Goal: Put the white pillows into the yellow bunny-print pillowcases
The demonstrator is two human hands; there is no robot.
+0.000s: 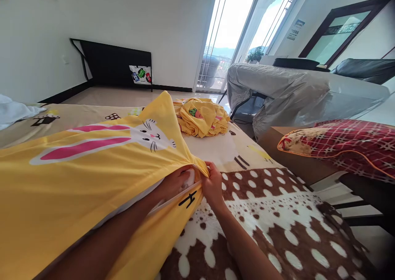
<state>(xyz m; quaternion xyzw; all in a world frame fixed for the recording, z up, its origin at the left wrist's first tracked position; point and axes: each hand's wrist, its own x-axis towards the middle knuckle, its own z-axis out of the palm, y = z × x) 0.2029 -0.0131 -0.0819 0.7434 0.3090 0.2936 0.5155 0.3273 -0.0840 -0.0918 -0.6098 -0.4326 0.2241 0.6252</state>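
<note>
A large yellow fabric cover [101, 177] with a printed white rabbit spreads across the bed; it looks like a duvet cover. My left hand [179, 182] reaches into its slit-like opening, fingers curled and partly hidden by the fabric. White cloth [189, 179] shows at those fingertips and seems to be gripped. At the far end of the opening, my right hand [213, 183] is closed on the cover's gathered edge. The two hands are close together, and the cover rises to a peak just beyond them.
A crumpled yellow cloth heap [202, 117] lies farther back on the patterned bed blanket [277, 214]. To the right are a red plaid cushion-like bundle [345, 146] on a cardboard box [271, 142] and plastic-wrapped furniture [286, 91]. A folded black frame [114, 62] leans on the wall.
</note>
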